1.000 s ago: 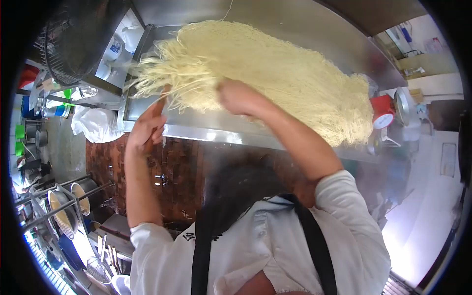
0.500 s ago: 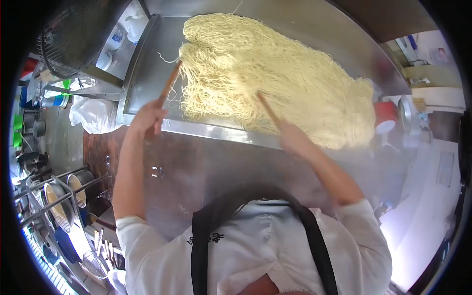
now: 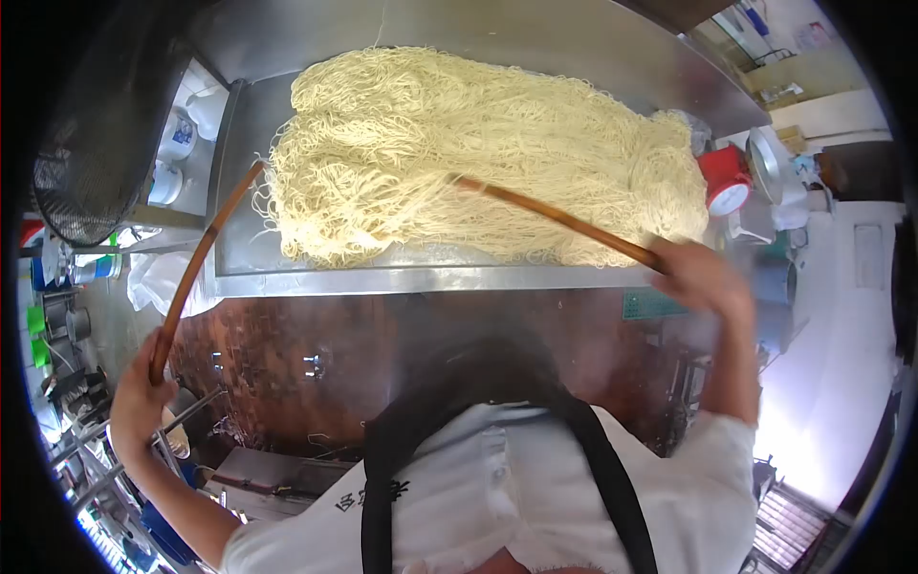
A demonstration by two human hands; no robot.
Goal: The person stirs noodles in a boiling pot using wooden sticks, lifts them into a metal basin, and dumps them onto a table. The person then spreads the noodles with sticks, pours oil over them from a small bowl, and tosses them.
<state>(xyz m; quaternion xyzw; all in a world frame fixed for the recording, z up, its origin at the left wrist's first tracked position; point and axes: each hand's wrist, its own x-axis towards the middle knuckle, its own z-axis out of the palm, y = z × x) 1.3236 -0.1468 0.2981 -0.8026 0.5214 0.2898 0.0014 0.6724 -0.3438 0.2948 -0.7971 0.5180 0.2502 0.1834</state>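
A wide bed of pale yellow noodles point(image 3: 497, 124) lies spread over a metal table point(image 3: 430, 280) with a raised front rim. My left hand point(image 3: 142, 397) is wrapped round the lower end of a long wooden stick point(image 3: 196, 258), off the table's left front corner. That stick's tip touches or nearly touches the noodles' left edge. On the other side, my right hand point(image 3: 706, 277) grips a second wooden stick point(image 3: 569, 220), slightly blurred. It slants left over the noodles, and its far end meets some raised strands near the middle of the bed.
A large wire-caged fan point(image 3: 86, 182) stands at the left. White containers point(image 3: 178, 134) sit beside the table, and a white plastic bag point(image 3: 158, 284) hangs near its left corner. Close to the right end is a red dial scale point(image 3: 727, 182). Brown tiled floor point(image 3: 287, 364) shows below.
My hands have moved farther apart and back from the noodles, each still holding its stick. Noodles on the left are spread farther toward the left. The view has shifted, and less steam shows.
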